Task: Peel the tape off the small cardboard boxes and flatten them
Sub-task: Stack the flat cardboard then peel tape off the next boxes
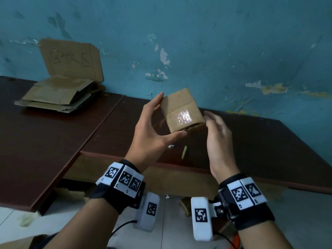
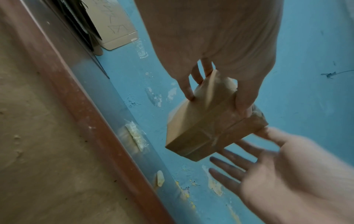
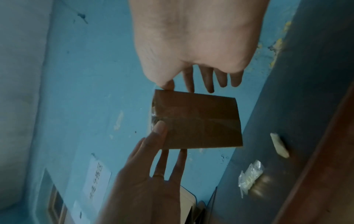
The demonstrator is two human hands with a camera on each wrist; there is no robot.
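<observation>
Wall (image 1: 215, 42) close behind; flattened cardboard stack (image 1: 55, 97) far left.

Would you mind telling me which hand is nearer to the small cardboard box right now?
Left. The left hand grips the small cardboard box between fingers and thumb, holding it above the table. The right hand is open beside the box's right side.

a shabby back room or storeroom used for sorting cardboard: blue wall (image 1: 215, 42) with peeling paint, dark worn bench (image 1: 45, 141), a stack of flattened boxes (image 1: 57, 97) under a hand-lettered cardboard sign (image 1: 71, 60), tiled floor (image 1: 170, 221)
</observation>
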